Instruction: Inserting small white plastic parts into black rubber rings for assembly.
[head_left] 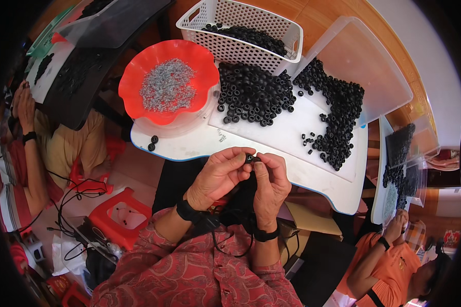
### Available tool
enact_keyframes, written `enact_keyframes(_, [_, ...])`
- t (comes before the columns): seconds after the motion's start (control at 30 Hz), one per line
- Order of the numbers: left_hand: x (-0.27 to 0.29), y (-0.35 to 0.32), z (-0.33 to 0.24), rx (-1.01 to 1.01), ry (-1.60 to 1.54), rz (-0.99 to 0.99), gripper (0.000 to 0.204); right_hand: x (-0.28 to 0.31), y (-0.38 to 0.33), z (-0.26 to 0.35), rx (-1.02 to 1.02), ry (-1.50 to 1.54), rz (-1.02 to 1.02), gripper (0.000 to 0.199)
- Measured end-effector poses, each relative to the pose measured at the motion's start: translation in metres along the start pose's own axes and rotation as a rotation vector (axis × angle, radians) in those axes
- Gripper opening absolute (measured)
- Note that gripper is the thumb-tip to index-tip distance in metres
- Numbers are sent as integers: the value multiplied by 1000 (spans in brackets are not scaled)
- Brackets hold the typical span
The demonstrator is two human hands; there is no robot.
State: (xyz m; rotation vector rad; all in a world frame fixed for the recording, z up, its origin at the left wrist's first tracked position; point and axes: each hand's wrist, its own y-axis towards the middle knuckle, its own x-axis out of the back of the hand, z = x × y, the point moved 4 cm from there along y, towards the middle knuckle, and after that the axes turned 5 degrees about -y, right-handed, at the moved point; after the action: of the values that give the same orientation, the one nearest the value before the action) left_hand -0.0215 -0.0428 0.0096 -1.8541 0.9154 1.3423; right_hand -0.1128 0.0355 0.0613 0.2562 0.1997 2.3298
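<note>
Both hands meet just above the near edge of the white desk [271,153]. The left hand [217,176] and the right hand [270,184] are pressed close together, thumbs and forefingers pinching one small black rubber ring [249,159] between them. The ring sits at the fingertips, barely showing, held in the air over the person's lap rather than resting on anything. Each wrist wears a black band, and thin black cables hang from them across the red patterned sleeves.

On the desk beyond the hands lies a heap of small black rubber rings [253,92], with a second, longer drift of the same rings [338,115] curving down the right side. Left of the heap stands a red plastic bowl with a wavy rim [138,77], filled with tiny grey metal pieces [167,84]. Two loose black rings [152,142] lie near the desk's left edge, just below the bowl. Behind the heap is a white perforated plastic basket [200,15], also holding black rings, and a clear plastic lid [363,66] leans to its right.

A red plastic stool [110,207] stands on the floor at lower left. Other people sit nearby: one at the left edge, one in an orange shirt [394,268] at lower right.
</note>
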Motion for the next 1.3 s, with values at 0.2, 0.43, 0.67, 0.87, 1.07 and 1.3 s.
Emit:
enact_keyframes(0.2, [-1, -1, 0, -31, 48, -23, 27, -2, -1, 2, -3, -7, -18, 11])
enact_keyframes(0.43, [-2, -3, -1, -73, 117, -37, 26, -3, -1, 2, 27, -36, -25, 10])
enact_keyframes(0.67, [-2, -3, -1, -95, 153, -38, 25, -2, -1, 0, 26, -60, -33, 10])
enact_keyframes(0.87, [-3, -3, -1, -90, 161, -55, 25, -2, -1, 2, 49, -102, -36, 10])
enact_keyframes(1.07, [-3, -3, -1, -90, 163, -61, 25, -3, -1, 3, 96, -153, -42, 11])
enact_keyframes(1.3, [-4, -4, -3, -122, 244, -46, 25, -3, -2, 1, 101, -151, -33, 11])
